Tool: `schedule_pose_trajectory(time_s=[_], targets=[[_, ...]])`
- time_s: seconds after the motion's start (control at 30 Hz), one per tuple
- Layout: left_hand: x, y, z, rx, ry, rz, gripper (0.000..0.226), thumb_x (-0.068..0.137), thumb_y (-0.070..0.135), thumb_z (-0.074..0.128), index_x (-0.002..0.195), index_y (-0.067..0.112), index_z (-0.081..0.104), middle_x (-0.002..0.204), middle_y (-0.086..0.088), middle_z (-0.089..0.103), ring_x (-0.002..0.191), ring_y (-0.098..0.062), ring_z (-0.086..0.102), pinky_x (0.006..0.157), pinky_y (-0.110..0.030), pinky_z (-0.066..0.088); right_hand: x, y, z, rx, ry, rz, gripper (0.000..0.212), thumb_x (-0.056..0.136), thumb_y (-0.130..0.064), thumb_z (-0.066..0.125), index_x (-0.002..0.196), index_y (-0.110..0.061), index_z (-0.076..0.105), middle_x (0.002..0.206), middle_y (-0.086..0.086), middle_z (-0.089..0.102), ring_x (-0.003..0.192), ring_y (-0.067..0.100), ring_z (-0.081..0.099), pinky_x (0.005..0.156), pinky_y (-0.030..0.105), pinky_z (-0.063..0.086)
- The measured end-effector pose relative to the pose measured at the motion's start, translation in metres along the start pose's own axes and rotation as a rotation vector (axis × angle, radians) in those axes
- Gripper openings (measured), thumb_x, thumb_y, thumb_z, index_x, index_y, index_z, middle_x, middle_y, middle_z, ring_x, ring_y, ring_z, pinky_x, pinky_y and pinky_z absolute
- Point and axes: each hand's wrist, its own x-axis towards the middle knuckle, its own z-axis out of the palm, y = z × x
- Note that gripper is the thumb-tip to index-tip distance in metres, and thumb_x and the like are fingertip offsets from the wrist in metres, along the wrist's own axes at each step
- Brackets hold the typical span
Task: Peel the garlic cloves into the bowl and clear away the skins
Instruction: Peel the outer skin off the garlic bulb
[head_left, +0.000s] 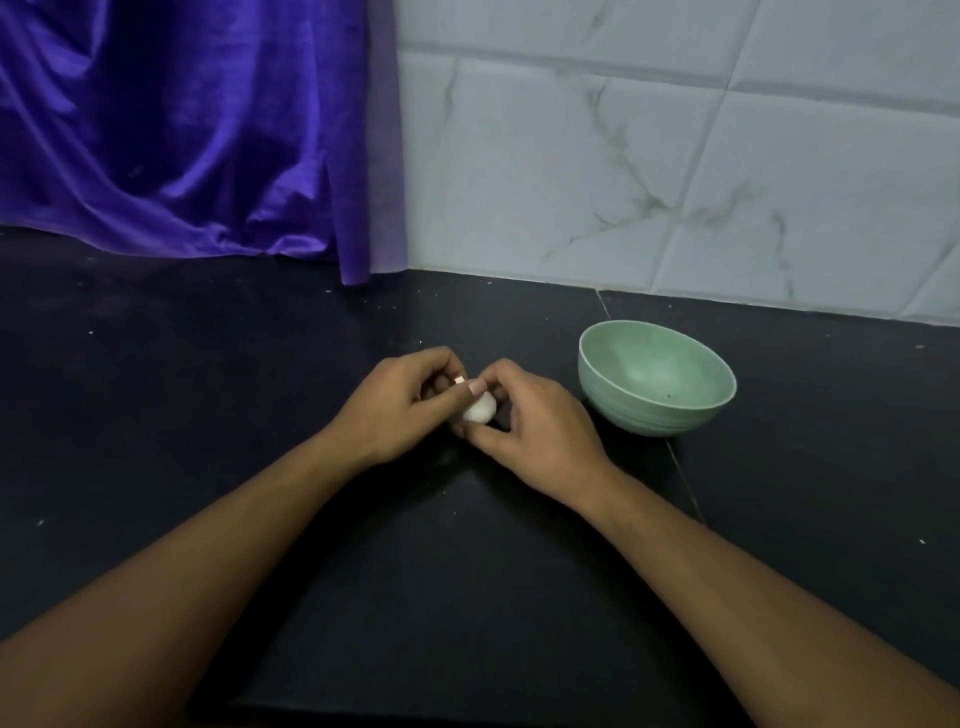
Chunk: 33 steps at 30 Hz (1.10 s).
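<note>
A small white garlic (479, 409) sits between both hands over the middle of the black counter (208, 395). My left hand (400, 405) curls its fingers and thumb round the garlic's left side. My right hand (535, 421) grips it from the right, with its thumb under it and its fingertips on top. Most of the garlic is hidden by the fingers. To the right stands a pale green bowl (613, 395), upright, with only a tiny dark speck inside it.
A purple cloth (197, 130) hangs at the back left down to the counter. White marbled wall tiles (675, 156) close off the back right. A seam in the counter runs past the bowl's left side toward the front.
</note>
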Motion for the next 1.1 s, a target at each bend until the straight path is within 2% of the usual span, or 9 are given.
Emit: schedule_pose_trajectory(time_s=[0.13, 0.27, 0.33, 0.43, 0.5, 0.63, 0.77, 0.9, 1.1], targets=[[0.003, -0.005, 0.000, 0.018, 0.007, 0.048, 0.012, 0.102, 0.030, 0.065, 0.090, 0.025, 0.066, 0.073, 0.007, 0.068, 0.066, -0.007, 0.061, 0.066, -0.032, 0.050, 0.004, 0.010, 0.007, 0.275, 0.022, 0.078, 0.043, 0.068, -0.056, 0.080, 0.100, -0.031, 0.065, 0.084, -0.010, 0.071, 0.076, 0.012, 0.067, 0.069, 0.046, 0.057], [0.005, -0.008, -0.001, 0.144, -0.006, 0.060, 0.027, 0.105, 0.039, 0.057, 0.089, 0.019, 0.066, 0.077, 0.001, 0.068, 0.072, -0.017, 0.064, 0.069, -0.040, 0.051, 0.004, 0.014, 0.009, 0.330, 0.013, 0.074, 0.043, 0.070, -0.061, 0.077, 0.099, -0.031, 0.068, 0.085, -0.007, 0.072, 0.077, 0.017, 0.069, 0.073, 0.052, 0.058], [0.006, -0.009, -0.001, 0.174, -0.027, 0.050, 0.037, 0.107, 0.043, 0.052, 0.089, 0.015, 0.066, 0.077, -0.002, 0.066, 0.072, -0.019, 0.062, 0.067, -0.041, 0.050, 0.003, 0.012, 0.007, 0.289, -0.007, 0.064, 0.041, 0.074, -0.063, 0.075, 0.099, -0.032, 0.066, 0.084, -0.009, 0.071, 0.068, 0.010, 0.064, 0.068, 0.050, 0.058], [0.006, -0.009, -0.002, 0.131, -0.059, 0.063, 0.036, 0.106, 0.042, 0.052, 0.089, 0.013, 0.066, 0.075, 0.001, 0.065, 0.065, -0.007, 0.059, 0.063, -0.025, 0.047, 0.002, 0.012, 0.006, 0.273, -0.031, 0.056, 0.039, 0.078, -0.060, 0.075, 0.105, -0.033, 0.065, 0.087, -0.011, 0.071, 0.058, 0.002, 0.053, 0.058, 0.038, 0.050], [0.007, -0.010, -0.003, 0.103, -0.051, 0.069, 0.034, 0.106, 0.040, 0.055, 0.088, 0.013, 0.066, 0.072, 0.003, 0.065, 0.063, -0.002, 0.058, 0.059, -0.017, 0.045, 0.003, 0.012, 0.005, 0.316, -0.059, 0.053, 0.037, 0.082, -0.053, 0.077, 0.111, -0.032, 0.067, 0.090, -0.009, 0.071, 0.056, 0.001, 0.049, 0.058, 0.032, 0.044], [0.010, -0.015, -0.004, 0.098, 0.009, 0.055, 0.034, 0.104, 0.038, 0.059, 0.082, 0.014, 0.063, 0.064, 0.010, 0.062, 0.059, -0.001, 0.055, 0.056, -0.014, 0.042, 0.003, 0.012, 0.003, 0.306, -0.089, 0.024, 0.023, 0.090, -0.040, 0.076, 0.109, -0.028, 0.069, 0.084, -0.008, 0.067, 0.060, 0.003, 0.051, 0.060, 0.033, 0.046], [0.011, -0.014, 0.002, 0.208, 0.101, 0.119, 0.037, 0.104, 0.038, 0.060, 0.078, 0.012, 0.057, 0.062, 0.004, 0.056, 0.056, -0.010, 0.049, 0.055, -0.027, 0.040, 0.001, 0.009, 0.003, 0.126, -0.047, -0.022, 0.021, 0.094, -0.046, 0.069, 0.104, -0.028, 0.065, 0.079, -0.010, 0.065, 0.065, 0.006, 0.057, 0.064, 0.037, 0.051], [0.010, -0.007, 0.011, 0.310, 0.218, 0.159, 0.038, 0.104, 0.040, 0.057, 0.075, 0.016, 0.052, 0.063, 0.001, 0.054, 0.060, -0.021, 0.054, 0.056, -0.041, 0.044, -0.001, 0.006, 0.002, 0.053, -0.037, -0.026, 0.034, 0.097, -0.058, 0.053, 0.101, -0.026, 0.060, 0.083, -0.008, 0.066, 0.072, 0.011, 0.062, 0.066, 0.045, 0.054], [0.012, 0.001, 0.019, 0.346, 0.347, 0.190, 0.036, 0.104, 0.039, 0.054, 0.076, 0.017, 0.052, 0.063, 0.003, 0.053, 0.058, -0.019, 0.053, 0.056, -0.043, 0.047, 0.000, 0.005, 0.001, 0.211, -0.049, 0.026, 0.029, 0.099, -0.054, 0.052, 0.101, -0.025, 0.058, 0.085, -0.003, 0.071, 0.073, 0.015, 0.066, 0.070, 0.048, 0.057]])
